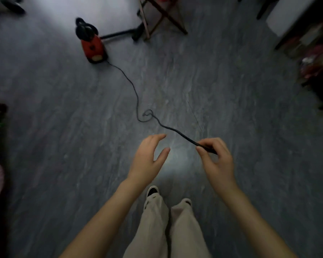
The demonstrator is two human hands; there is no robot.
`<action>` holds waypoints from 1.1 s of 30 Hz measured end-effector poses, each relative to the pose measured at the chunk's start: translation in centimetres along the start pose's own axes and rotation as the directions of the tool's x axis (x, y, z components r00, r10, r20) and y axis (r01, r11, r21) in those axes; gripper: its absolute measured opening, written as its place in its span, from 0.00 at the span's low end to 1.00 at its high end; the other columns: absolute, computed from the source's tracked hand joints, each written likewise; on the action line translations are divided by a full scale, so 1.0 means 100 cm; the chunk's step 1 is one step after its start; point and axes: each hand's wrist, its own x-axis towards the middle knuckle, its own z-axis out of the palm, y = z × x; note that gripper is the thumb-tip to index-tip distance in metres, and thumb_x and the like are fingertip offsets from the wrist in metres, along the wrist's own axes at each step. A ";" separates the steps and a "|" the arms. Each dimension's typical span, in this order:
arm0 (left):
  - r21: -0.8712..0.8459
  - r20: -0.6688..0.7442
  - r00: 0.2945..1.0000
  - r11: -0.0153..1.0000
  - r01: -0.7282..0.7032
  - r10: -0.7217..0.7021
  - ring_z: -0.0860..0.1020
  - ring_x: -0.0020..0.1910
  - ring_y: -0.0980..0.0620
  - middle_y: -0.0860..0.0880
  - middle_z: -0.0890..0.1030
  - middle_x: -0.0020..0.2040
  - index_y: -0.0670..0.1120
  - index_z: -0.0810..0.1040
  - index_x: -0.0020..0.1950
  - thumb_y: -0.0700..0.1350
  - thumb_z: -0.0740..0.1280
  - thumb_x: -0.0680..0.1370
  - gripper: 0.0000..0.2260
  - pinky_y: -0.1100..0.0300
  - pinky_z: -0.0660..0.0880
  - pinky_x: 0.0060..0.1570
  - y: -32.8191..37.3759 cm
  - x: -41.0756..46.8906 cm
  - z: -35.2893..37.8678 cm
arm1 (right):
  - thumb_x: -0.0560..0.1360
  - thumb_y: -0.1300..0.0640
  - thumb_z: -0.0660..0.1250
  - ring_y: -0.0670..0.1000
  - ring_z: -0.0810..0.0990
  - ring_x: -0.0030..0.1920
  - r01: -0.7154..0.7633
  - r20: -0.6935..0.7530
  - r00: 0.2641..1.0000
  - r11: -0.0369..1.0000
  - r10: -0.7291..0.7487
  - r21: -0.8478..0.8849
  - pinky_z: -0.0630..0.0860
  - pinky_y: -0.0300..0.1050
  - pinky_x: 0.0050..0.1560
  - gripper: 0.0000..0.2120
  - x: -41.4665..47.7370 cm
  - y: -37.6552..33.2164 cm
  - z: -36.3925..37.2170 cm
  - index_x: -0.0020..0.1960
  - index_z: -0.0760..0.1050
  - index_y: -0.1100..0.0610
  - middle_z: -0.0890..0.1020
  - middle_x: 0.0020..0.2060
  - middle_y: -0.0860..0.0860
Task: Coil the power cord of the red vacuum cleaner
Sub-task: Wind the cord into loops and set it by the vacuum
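Note:
The red vacuum cleaner stands on the grey floor at the upper left, its black top facing away. Its thin black power cord runs from the vacuum's near end across the floor, makes a small loop near the middle, then rises to my right hand. That hand pinches the cord's near end between thumb and fingers. My left hand hovers beside it, fingers spread, holding nothing and not touching the cord.
A black hose and nozzle stretch from the vacuum toward a wooden folding chair at the top. Cluttered shelving lines the right side, dark objects the left edge. My legs and shoes stand below the hands.

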 end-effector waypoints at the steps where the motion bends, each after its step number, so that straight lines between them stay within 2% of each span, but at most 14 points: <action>1: 0.015 -0.026 0.999 1.000 -0.020 0.020 0.74 0.61 0.55 0.50 0.78 0.60 0.45 0.75 0.66 0.49 0.65 0.80 0.16 0.73 0.63 0.60 0.023 -0.010 -0.026 | 0.76 0.66 0.69 0.44 0.78 0.46 0.018 -0.005 1.000 1.000 -0.018 0.009 0.73 0.33 0.49 0.06 -0.003 -0.031 -0.010 0.47 0.78 0.57 0.78 0.43 0.49; 3: 0.052 -0.065 0.996 0.997 -0.064 0.068 0.74 0.61 0.54 0.49 0.79 0.60 0.44 0.75 0.65 0.52 0.63 0.79 0.17 0.76 0.61 0.60 0.057 -0.028 -0.067 | 0.76 0.67 0.69 0.42 0.78 0.46 0.068 -0.016 0.998 0.997 -0.068 0.026 0.72 0.31 0.49 0.06 -0.012 -0.080 -0.023 0.47 0.78 0.57 0.78 0.43 0.50; 6: 0.121 -0.149 0.984 0.989 -0.085 0.103 0.74 0.60 0.54 0.49 0.79 0.59 0.44 0.76 0.64 0.53 0.62 0.79 0.18 0.76 0.61 0.60 0.088 -0.060 -0.108 | 0.76 0.66 0.69 0.45 0.78 0.46 0.146 0.063 0.987 0.989 -0.147 0.011 0.72 0.31 0.49 0.05 -0.033 -0.128 -0.031 0.47 0.78 0.57 0.78 0.44 0.50; 8: 0.131 -0.225 0.971 0.990 -0.057 0.086 0.74 0.59 0.54 0.49 0.79 0.59 0.44 0.76 0.64 0.53 0.62 0.79 0.18 0.76 0.62 0.59 0.098 -0.083 -0.124 | 0.76 0.65 0.69 0.45 0.78 0.46 0.202 0.117 0.972 0.979 -0.202 0.008 0.72 0.32 0.48 0.05 -0.047 -0.146 -0.030 0.47 0.78 0.56 0.78 0.44 0.49; 11: 0.183 -0.278 0.956 0.982 -0.037 0.087 0.75 0.58 0.53 0.47 0.80 0.57 0.42 0.77 0.63 0.51 0.63 0.79 0.17 0.72 0.64 0.59 0.090 -0.117 -0.132 | 0.75 0.66 0.69 0.45 0.79 0.46 0.183 0.159 0.969 0.981 -0.191 0.066 0.72 0.31 0.48 0.05 -0.063 -0.155 -0.018 0.47 0.78 0.56 0.79 0.43 0.48; 17: 0.258 -0.294 0.956 0.962 0.092 -0.013 0.76 0.58 0.50 0.47 0.80 0.59 0.41 0.77 0.64 0.54 0.62 0.79 0.20 0.61 0.69 0.60 0.039 -0.159 -0.152 | 0.76 0.67 0.68 0.47 0.79 0.46 0.109 0.251 0.958 0.984 -0.141 0.138 0.72 0.30 0.47 0.08 -0.070 -0.176 0.040 0.45 0.78 0.55 0.79 0.42 0.52; 20: 0.250 -0.341 0.939 0.958 0.144 -0.052 0.75 0.60 0.52 0.48 0.80 0.60 0.43 0.76 0.65 0.55 0.61 0.79 0.21 0.62 0.68 0.62 0.006 -0.162 -0.185 | 0.76 0.66 0.68 0.46 0.79 0.46 0.115 0.312 0.938 0.986 -0.148 0.124 0.72 0.30 0.47 0.08 -0.064 -0.192 0.089 0.45 0.77 0.54 0.80 0.42 0.51; 23: 0.248 -0.382 0.919 0.947 0.207 -0.101 0.72 0.64 0.53 0.48 0.79 0.63 0.44 0.75 0.67 0.57 0.61 0.78 0.23 0.66 0.59 0.68 -0.037 -0.158 -0.228 | 0.76 0.66 0.68 0.45 0.79 0.45 0.108 0.347 0.927 0.988 -0.141 0.112 0.73 0.30 0.47 0.07 -0.053 -0.209 0.152 0.45 0.78 0.55 0.80 0.42 0.52; 26: 0.342 -0.343 0.934 0.912 0.227 -0.104 0.68 0.72 0.49 0.48 0.74 0.70 0.46 0.72 0.72 0.60 0.57 0.78 0.27 0.58 0.52 0.75 -0.084 -0.157 -0.282 | 0.76 0.65 0.68 0.46 0.80 0.45 0.060 0.341 0.934 0.988 -0.106 0.143 0.75 0.35 0.47 0.06 -0.037 -0.236 0.220 0.46 0.79 0.56 0.81 0.42 0.52; 29: 0.396 -0.305 0.945 0.887 0.236 -0.115 0.64 0.75 0.49 0.50 0.70 0.74 0.50 0.67 0.75 0.62 0.55 0.78 0.28 0.51 0.53 0.76 -0.123 -0.155 -0.343 | 0.77 0.64 0.68 0.48 0.80 0.44 0.016 0.321 0.944 0.984 -0.072 0.175 0.76 0.38 0.45 0.04 -0.017 -0.268 0.277 0.47 0.79 0.55 0.82 0.42 0.52; 33: 0.414 -0.312 0.943 0.878 0.242 -0.113 0.66 0.74 0.47 0.49 0.72 0.72 0.48 0.69 0.74 0.61 0.57 0.79 0.27 0.50 0.57 0.75 -0.161 -0.137 -0.417 | 0.77 0.64 0.68 0.46 0.80 0.43 0.007 0.290 0.955 0.979 -0.067 0.205 0.75 0.33 0.43 0.03 0.012 -0.313 0.336 0.48 0.79 0.57 0.82 0.42 0.53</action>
